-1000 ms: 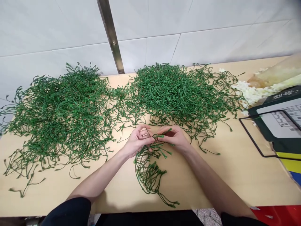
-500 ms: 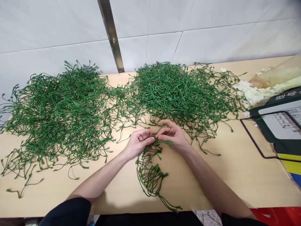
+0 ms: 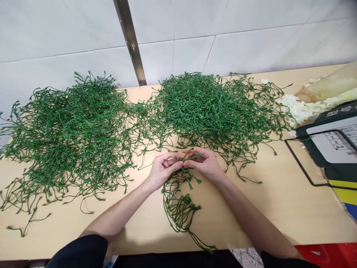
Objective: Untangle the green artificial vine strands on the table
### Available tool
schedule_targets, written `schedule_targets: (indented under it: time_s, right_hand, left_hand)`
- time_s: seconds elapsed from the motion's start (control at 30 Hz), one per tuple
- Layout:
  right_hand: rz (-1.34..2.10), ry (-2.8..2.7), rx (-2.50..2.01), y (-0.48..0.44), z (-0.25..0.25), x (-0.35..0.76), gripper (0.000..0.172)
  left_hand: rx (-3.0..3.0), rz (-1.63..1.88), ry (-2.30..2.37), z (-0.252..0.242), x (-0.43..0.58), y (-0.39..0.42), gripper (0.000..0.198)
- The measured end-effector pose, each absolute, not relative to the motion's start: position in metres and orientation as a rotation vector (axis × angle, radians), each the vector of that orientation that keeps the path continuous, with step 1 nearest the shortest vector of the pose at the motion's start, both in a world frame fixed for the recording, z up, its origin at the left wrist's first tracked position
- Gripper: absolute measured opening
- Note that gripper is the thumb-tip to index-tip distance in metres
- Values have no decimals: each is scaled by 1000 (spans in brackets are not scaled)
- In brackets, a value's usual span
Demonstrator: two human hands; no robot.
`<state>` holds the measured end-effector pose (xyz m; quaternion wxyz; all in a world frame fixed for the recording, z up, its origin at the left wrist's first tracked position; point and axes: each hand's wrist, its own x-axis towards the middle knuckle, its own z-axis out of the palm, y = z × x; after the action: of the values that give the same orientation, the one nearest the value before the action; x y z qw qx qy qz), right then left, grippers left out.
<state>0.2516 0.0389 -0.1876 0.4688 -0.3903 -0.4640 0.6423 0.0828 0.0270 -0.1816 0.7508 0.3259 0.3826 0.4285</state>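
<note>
Near the middle of the table, my left hand (image 3: 165,168) and my right hand (image 3: 205,162) meet at their fingertips. Both are closed in a pinch on thin green plastic stems, the kind used for artificial flowers. Below them a curved string of these artificial stems (image 3: 180,212) hangs and lies on the tabletop, its lower tip close to the front edge. Just behind my hands spreads a dense pile of green stems (image 3: 206,104). A second, looser pile (image 3: 69,137) covers the left side. My fingers partly hide the exact spot being pinched.
White artificial blossoms (image 3: 297,108) lie at the right beside a clear plastic bag (image 3: 329,83). A dark box with a white label (image 3: 331,145) and a black wire frame (image 3: 299,163) sit at the right edge. A metal strip (image 3: 131,44) runs down the tiled wall.
My right hand's fingers have closed in toward the left fingertips, and the short stem by them now points up to the right. The piles are unchanged.
</note>
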Motion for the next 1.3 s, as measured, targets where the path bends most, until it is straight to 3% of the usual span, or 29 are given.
schedule_targets:
  time_s: [0.27, 0.87, 1.1, 1.3]
  right_hand:
    - [1419, -1236, -946, 39, -188, 252, 3]
    - [1477, -1264, -1047, 30, -186, 245, 32]
    - [1461, -1259, -1116, 28, -184, 241, 21]
    - [1404, -1261, -1125, 24, -193, 240, 22]
  left_hand:
    - [778, 946, 915, -182, 86, 24, 29]
    - [967, 876, 885, -174, 87, 24, 40]
    - [882, 861, 886, -177, 88, 23, 41]
    - [873, 840, 879, -178, 88, 25, 43]
